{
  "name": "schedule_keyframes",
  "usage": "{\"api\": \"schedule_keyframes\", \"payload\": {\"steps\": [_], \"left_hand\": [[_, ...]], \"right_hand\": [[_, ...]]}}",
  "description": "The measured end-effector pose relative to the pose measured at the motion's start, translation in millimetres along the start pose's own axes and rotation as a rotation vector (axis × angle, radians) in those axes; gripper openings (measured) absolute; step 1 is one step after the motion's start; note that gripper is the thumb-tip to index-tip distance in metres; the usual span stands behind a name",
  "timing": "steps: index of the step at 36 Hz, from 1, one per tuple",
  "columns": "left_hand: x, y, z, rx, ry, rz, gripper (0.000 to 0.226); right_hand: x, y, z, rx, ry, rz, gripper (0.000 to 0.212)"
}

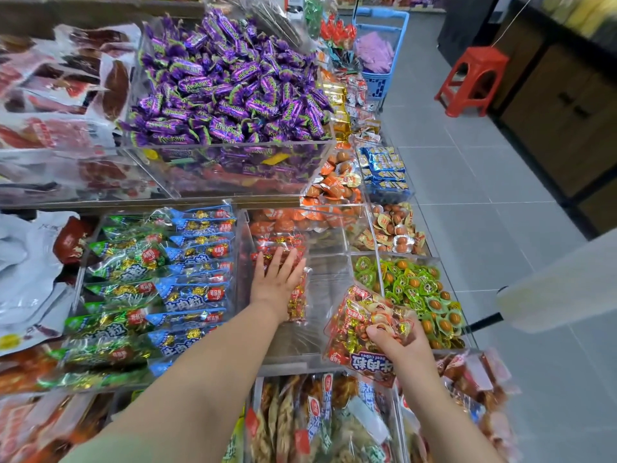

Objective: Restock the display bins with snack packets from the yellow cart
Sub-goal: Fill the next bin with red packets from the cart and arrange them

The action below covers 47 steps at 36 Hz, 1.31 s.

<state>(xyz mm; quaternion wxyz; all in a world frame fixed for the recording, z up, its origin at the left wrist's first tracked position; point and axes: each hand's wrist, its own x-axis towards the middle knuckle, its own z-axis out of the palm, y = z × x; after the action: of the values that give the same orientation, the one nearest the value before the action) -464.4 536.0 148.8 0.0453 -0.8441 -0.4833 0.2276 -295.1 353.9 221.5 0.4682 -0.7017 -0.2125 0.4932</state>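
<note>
A clear acrylic display bin (329,289) in the middle of the lower shelf holds a few red snack packets (298,297) stacked along its left side. My left hand (277,277) lies flat on top of those packets, fingers straight. My right hand (397,335) grips a red beef-cube snack packet (360,332) filled with gold-wrapped pieces, held above the bin's near right corner. The yellow cart is out of view.
Left of the bin are green and blue packets (160,282). Right of it lie green egg packs (414,289). Purple candies (230,81) fill a bin above. Mixed snack bags (320,422) sit below. A blue basket cart (380,51) and red stool (474,78) stand on the tiled aisle.
</note>
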Motion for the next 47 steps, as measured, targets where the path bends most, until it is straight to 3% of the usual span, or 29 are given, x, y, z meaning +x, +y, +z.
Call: {"api": "schedule_keyframes", "payload": {"steps": [11, 16, 19, 22, 25, 30, 34, 40, 47], "left_hand": [[-11, 3, -11, -0.023, -0.031, 0.025, 0.112], [-30, 2, -33, -0.177, 0.071, 0.086, 0.1], [-48, -6, -52, -0.628, 0.195, 0.086, 0.058], [-76, -18, -77, -1.326, -0.02, -0.017, 0.026], [-101, -22, -89, -1.69, -0.317, 0.036, 0.022], [-133, -22, -83, -2.094, -0.38, 0.068, 0.028], [-145, -32, -79, -2.123, -0.379, 0.081, 0.037], [-155, -40, -71, -1.975, -0.372, 0.174, 0.035], [-147, -53, -73, -1.976, -0.056, -0.063, 0.017]], "right_hand": [[-1, 1, 1, 0.044, 0.012, -0.012, 0.104], [-4, 1, 1, 0.025, 0.03, -0.022, 0.107], [-9, -4, 3, 0.046, 0.04, 0.01, 0.118], [-9, -6, 4, 0.171, 0.019, 0.073, 0.107], [-11, -13, 13, 0.305, -0.071, 0.099, 0.084], [-21, -23, 36, 0.343, -0.225, 0.098, 0.064], [-27, -25, 39, 0.343, -0.277, 0.139, 0.056], [-34, -21, 40, 0.461, -0.307, 0.145, 0.044], [-34, -17, 33, 0.363, -0.246, 0.141, 0.054]]}}
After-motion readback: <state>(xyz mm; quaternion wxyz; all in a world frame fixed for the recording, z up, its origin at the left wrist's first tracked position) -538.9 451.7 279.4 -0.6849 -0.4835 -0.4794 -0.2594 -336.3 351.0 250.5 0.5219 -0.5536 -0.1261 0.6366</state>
